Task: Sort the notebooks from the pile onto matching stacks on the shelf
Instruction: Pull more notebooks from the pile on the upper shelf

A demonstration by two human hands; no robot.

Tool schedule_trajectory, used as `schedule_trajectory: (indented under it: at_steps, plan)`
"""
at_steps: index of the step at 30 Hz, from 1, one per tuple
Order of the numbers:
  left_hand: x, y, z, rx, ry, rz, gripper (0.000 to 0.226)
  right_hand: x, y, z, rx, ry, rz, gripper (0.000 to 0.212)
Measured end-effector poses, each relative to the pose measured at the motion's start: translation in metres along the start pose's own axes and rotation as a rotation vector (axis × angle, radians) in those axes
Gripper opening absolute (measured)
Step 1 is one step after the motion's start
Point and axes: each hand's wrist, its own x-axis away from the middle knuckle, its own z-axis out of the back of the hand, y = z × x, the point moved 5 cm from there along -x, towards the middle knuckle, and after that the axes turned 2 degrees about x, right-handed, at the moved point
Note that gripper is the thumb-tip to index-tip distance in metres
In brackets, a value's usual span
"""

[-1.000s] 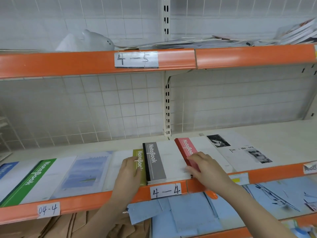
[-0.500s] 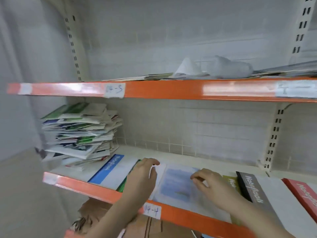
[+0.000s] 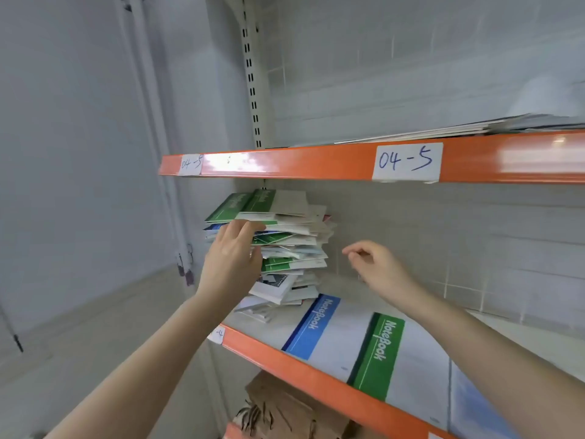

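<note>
The pile of notebooks [image 3: 278, 245] stood at the far left end of the middle shelf [image 3: 285, 353], a tall and untidy heap with covers jutting out at different angles, green-banded ones on top and more green edges showing lower down. The left hand [image 3: 231, 258] was raised against the front left side of the pile, palm toward it, its fingertips [image 3: 250, 226] touching the upper notebooks just below the top green covers. The fingers lay fairly straight and close together, pressing on the edges rather than curling round any one book; whether the thumb had caught a cover could not be told, since the hand hid that side.

The right hand [image 3: 376, 264] hung in the air to the right of the pile, clearly apart from it, above the shelf board. Its fingers were loosely curled, thumb and forefinger near each other, and it held nothing.

On the same shelf, right of the pile's foot and below the right forearm, lay a blue-banded notebook [image 3: 311, 327] flat on its stack, and just beside it a green-banded notebook [image 3: 380, 356]. Farther right a pale blue cover [image 3: 474, 407] showed at the frame's edge.

The upper shelf [image 3: 316, 160] carried a paper label [image 3: 406, 161] reading 04-5, with flat papers lying on top of it. Below the middle shelf some brown paper bags [image 3: 285, 410] were visible.
</note>
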Motion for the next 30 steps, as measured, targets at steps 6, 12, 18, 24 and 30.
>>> schedule_trajectory:
  at_steps: [6, 12, 18, 24, 30]
  plan:
    - [-0.056, -0.053, -0.003, -0.17, -0.073, -0.011, 0.047, -0.05, -0.019, -0.026, 0.006, 0.06, -0.07, 0.023]
    - [-0.084, -0.077, -0.027, -0.052, -0.297, 0.161, 0.063, -0.094, -0.03, -0.034, -0.001, 0.086, -0.25, 0.031]
    - [-0.068, -0.06, -0.044, -0.296, -0.25, -0.013, 0.066, -0.114, -0.024, -0.054, -0.288, 0.123, -0.405, 0.031]
    - [-0.057, -0.047, -0.042, -0.179, -0.179, -0.173, 0.049, -0.132, -0.01, -0.061, -0.493, 0.151, -0.468, 0.033]
    - [-0.051, -0.038, -0.023, 0.094, -0.011, -0.201, 0.034, -0.131, -0.007, -0.063, -0.601, 0.143, -0.564, 0.008]
